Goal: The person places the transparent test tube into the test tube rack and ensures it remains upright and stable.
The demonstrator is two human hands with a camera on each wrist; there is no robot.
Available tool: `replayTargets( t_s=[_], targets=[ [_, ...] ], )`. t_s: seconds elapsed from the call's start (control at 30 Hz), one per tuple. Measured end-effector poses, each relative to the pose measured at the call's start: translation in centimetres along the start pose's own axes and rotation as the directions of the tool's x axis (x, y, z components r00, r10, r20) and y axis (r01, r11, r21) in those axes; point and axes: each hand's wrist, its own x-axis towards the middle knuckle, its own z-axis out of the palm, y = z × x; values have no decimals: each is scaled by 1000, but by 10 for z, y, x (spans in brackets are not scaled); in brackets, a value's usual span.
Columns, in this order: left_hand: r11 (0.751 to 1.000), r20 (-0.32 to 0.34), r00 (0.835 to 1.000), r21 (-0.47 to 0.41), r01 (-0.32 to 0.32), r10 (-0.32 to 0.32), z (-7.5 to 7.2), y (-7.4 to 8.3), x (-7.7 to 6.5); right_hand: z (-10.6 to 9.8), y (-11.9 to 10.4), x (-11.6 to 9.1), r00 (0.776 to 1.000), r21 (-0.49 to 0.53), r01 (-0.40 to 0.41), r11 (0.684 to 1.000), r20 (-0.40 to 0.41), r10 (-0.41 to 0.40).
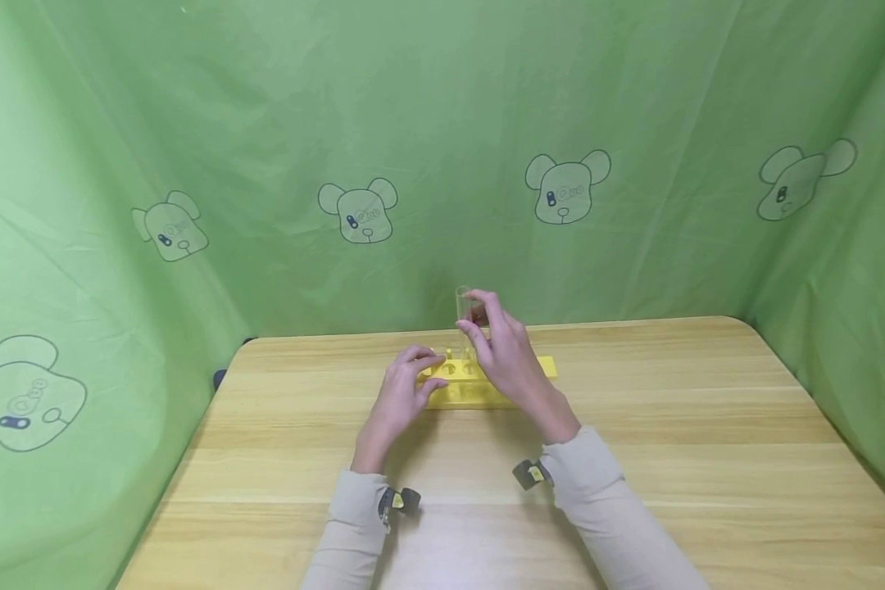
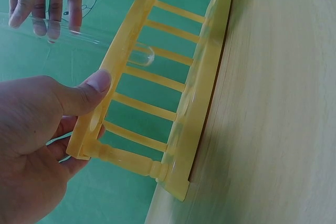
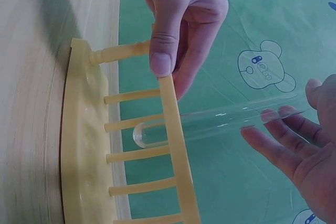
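Observation:
A yellow test tube rack [image 1: 546, 367] stands on the table, with two tiers joined by posts. My left hand [image 1: 406, 389] grips the left end of its upper tier, the thumb [image 2: 98, 81] on the near side and fingers behind. Between the thumb and fingertips of my right hand [image 1: 512, 352] is a clear glass test tube [image 1: 462, 305], held near its upper part. The tube is upright, and its rounded bottom [image 3: 144, 134] pokes through a hole in the upper tier, above the rack's base [image 3: 81, 145]. No liquid shows in it.
The wood-grain table [image 1: 265, 467] extends around the rack on all sides. A green curtain [image 1: 450, 98] printed with bear heads hangs behind the table and along both sides. Each wrist carries a small dark camera [image 1: 527, 473] on a strap.

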Motion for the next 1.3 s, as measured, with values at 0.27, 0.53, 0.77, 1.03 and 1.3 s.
replayTargets(
  t_s=[0.27,0.53,0.77,1.03,1.3],
  targets=[
    [1000,-2,1000,-7,1,-1,0,0,0,2,3,-2,1000,-11,-6,1000,5,6],
    [1000,5,1000,-10,12,-12,0,1,-1,3,4,-4,1000,-12,-2,1000,-1,1],
    [1000,5,1000,-14,11,-11,-1,1,-1,5,6,-6,1000,-6,-4,1000,1,4],
    [1000,-4,1000,-1,-12,12,-1,1,0,6,8,-8,1000,-14,-2,1000,0,2],
    [1000,4,1000,-5,-2,2,-1,1,0,7,9,-11,1000,-4,-21,1000,5,21]
  ],
)
